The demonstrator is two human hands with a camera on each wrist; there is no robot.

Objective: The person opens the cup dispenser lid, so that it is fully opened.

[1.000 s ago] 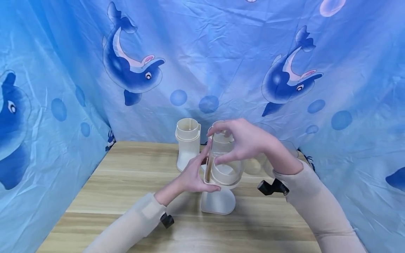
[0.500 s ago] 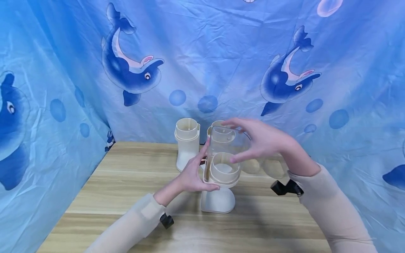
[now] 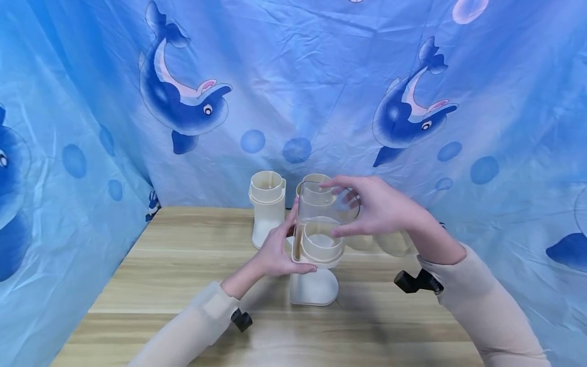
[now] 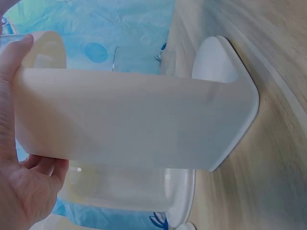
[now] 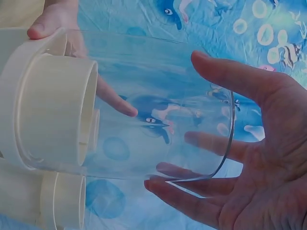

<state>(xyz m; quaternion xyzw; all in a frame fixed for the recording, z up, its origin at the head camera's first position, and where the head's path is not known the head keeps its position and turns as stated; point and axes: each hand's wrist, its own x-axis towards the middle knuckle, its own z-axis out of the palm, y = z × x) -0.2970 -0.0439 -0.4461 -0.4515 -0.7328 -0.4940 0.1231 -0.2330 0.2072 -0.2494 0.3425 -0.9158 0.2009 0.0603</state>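
A white stand (image 3: 314, 287) with a round collar on top stands upright on the table in the head view. My left hand (image 3: 278, 251) grips its upper end, thumb in front and fingers behind; the left wrist view shows the stand's flat back panel (image 4: 115, 117). Over the collar sits a clear, open-topped container (image 5: 153, 72). My right hand (image 3: 378, 206) spans this container near its rim, thumb on one side and curled fingers on the other. In the right wrist view, a finger of the left hand (image 5: 67, 26) reaches along the container's wall.
Another white stand (image 3: 268, 214) stands at the back left, and one more (image 3: 317, 184) is partly hidden behind the clear container. Clear containers (image 3: 394, 243) rest at the back right, near the blue dolphin curtain (image 3: 339, 102). The wooden table (image 3: 183, 285) lies beneath.
My right hand has moved right, from the clear container's left edge to a wider hold across its upper part. The left hand keeps its grip, and the stand stays in place.
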